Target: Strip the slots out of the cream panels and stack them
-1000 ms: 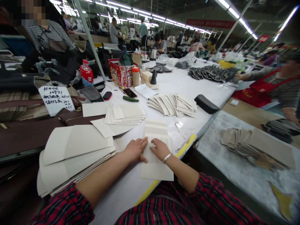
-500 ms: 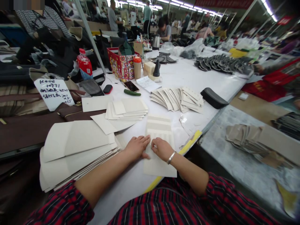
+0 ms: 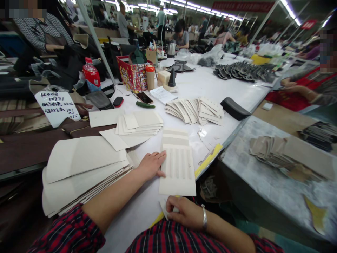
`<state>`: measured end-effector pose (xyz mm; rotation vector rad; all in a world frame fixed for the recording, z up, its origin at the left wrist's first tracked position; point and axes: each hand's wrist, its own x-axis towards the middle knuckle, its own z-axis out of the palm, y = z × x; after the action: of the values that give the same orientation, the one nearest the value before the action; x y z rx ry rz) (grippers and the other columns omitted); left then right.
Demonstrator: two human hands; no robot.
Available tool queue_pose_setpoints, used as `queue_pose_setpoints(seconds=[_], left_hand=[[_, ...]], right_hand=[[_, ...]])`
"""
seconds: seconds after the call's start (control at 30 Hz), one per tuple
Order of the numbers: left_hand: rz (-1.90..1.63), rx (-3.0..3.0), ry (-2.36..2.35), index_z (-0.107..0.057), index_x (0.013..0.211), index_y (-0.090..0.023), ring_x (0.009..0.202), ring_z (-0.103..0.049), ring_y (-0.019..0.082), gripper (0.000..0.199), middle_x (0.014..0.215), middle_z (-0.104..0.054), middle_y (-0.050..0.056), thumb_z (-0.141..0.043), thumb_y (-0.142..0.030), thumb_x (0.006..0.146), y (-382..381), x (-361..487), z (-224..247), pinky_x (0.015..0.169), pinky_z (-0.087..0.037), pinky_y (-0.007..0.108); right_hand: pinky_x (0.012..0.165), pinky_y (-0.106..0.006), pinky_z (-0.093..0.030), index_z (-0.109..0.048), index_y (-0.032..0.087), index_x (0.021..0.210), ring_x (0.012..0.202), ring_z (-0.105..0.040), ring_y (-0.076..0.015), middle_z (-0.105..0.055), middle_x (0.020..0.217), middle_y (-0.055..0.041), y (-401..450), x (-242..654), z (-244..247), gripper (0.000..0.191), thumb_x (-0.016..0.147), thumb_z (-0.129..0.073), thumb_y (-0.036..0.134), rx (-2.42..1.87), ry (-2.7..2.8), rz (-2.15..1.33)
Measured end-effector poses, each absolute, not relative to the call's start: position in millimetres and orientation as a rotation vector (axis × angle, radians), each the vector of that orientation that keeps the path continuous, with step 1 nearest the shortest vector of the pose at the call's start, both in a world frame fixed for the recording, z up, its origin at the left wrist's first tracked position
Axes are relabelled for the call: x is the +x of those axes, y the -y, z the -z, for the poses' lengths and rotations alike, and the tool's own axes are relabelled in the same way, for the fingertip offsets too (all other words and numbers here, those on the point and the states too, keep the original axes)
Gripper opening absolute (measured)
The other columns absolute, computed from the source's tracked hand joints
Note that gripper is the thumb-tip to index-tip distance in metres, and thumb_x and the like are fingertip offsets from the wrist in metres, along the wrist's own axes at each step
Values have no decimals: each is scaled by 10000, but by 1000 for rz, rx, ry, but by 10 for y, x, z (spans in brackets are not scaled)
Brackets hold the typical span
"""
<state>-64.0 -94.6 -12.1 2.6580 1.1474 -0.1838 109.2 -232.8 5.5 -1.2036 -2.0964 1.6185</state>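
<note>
On white tabletop: beige rectangular ribbed panel, left hand flat on its left edge, thumb spread; right hand nearer body, fingers curled on small pale flat piece.

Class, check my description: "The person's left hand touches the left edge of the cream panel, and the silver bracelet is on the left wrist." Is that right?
Not quite: the silver bracelet is on the wrist of the right hand, as the head view shows. The left hand does touch the left edge of the cream panel.
</note>
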Motion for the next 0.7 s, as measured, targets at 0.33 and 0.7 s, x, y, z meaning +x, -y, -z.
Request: queue_pose_setpoints(seconds=[0.33,0.7], left_hand=[[-141,2470,-1391,-404,1161,-205,1100,-411,164,378,1227,-440,59,-386,-212,783,741,-530,82,914,-334,299],[9,2318,-1427,-575,789,-187,742,-543,149,160,801,-594,23,-500,-166,648,315,-382,93,647,-409,237]], right_hand=[[726,-313,-426,-524,201,893,806,-559,-203,-556,931,-89,2193,3096,468,226,697,-513,313,-2335,1496,-770],[475,-175,-397,-546,161,706,420,-545,-69,-617,604,0,978,1492,-141,323,813,-365,407,-1952,1909,-1133]])
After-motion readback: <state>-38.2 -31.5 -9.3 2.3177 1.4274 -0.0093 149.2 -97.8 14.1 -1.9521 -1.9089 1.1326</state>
